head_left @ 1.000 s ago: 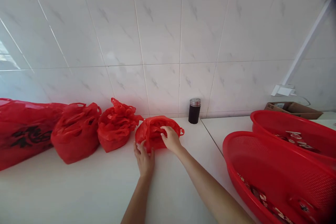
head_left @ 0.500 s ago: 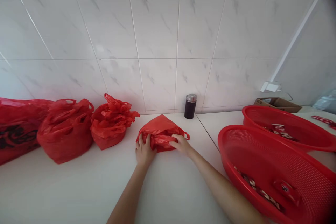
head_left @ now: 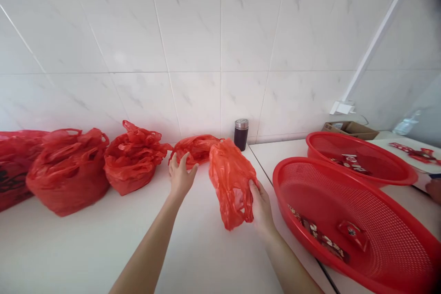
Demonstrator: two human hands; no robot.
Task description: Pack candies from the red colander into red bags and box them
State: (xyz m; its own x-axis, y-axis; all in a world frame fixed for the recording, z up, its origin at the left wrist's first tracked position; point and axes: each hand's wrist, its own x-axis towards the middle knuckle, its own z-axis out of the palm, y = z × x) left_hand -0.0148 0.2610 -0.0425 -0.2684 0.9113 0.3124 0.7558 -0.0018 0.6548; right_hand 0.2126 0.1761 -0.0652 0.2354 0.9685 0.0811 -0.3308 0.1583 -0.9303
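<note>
My right hand (head_left: 262,203) grips a thin red plastic bag (head_left: 231,179) by its handle side, and the bag hangs limp above the white table (head_left: 213,257). Just left of it, my left hand (head_left: 182,177) is spread with fingers apart, in front of another red bag (head_left: 196,146) that lies low near the wall; whether the fingertips touch that bag I cannot tell. Beside my left hand stands a crumpled red bag (head_left: 132,161), and farther left a fuller red bag (head_left: 69,172).
Two red plastic baskets (head_left: 280,172) with wrapped pieces inside stand on the right. A dark jar with a metal lid (head_left: 241,134) is by the tiled wall. Behind the baskets sit a cardboard box (head_left: 351,129) and a clear bottle (head_left: 407,124). Another person's hand (head_left: 434,189) shows at the right edge.
My right hand has pulled a red bag away from the bag by the wall, toward me and to the right. My left hand has let go and spread. The view has shifted right.
</note>
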